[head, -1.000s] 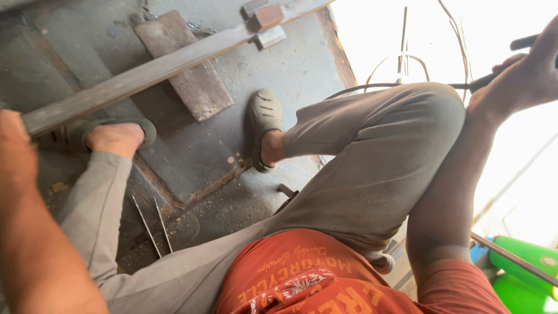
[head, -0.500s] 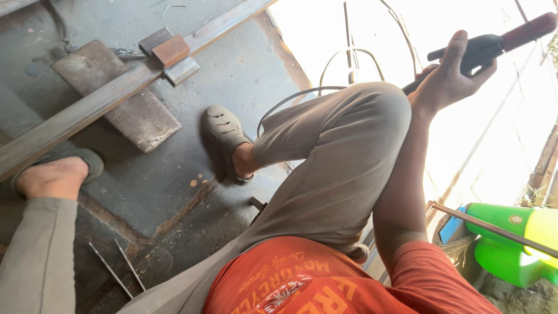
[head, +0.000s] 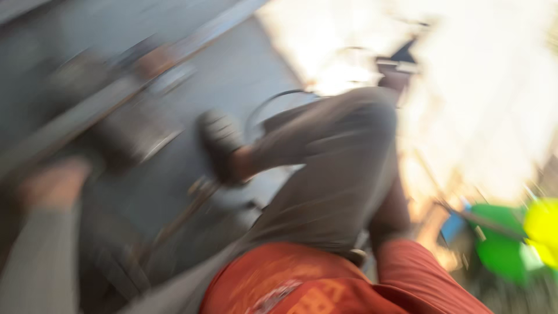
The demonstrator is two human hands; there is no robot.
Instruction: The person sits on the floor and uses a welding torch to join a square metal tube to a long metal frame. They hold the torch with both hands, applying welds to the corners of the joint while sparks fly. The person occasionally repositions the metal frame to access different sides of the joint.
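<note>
Dark tool (head: 407,58) sits in the upper right of the frame, a smeared blob against the glare just above the raised knee; we cannot make out its shape.

Going left to right (all heavily motion-blurred):
- At the far left a foot (head: 53,183) is planted near a long metal bar (head: 87,116), which runs diagonally toward the top centre. We judge the foot is there to steady it.
- In the centre a sandalled foot (head: 221,145) is braced on the grey floor (head: 256,70), with the bent knee (head: 360,116) up.
- The right forearm (head: 388,212) rises behind that knee toward the tool. The right hand is lost in blur and glare, so we cannot tell its grip or finger spread.
- The left hand is out of frame.
- At the lower right are a green container (head: 494,244) and a yellow blob (head: 543,224).
</note>
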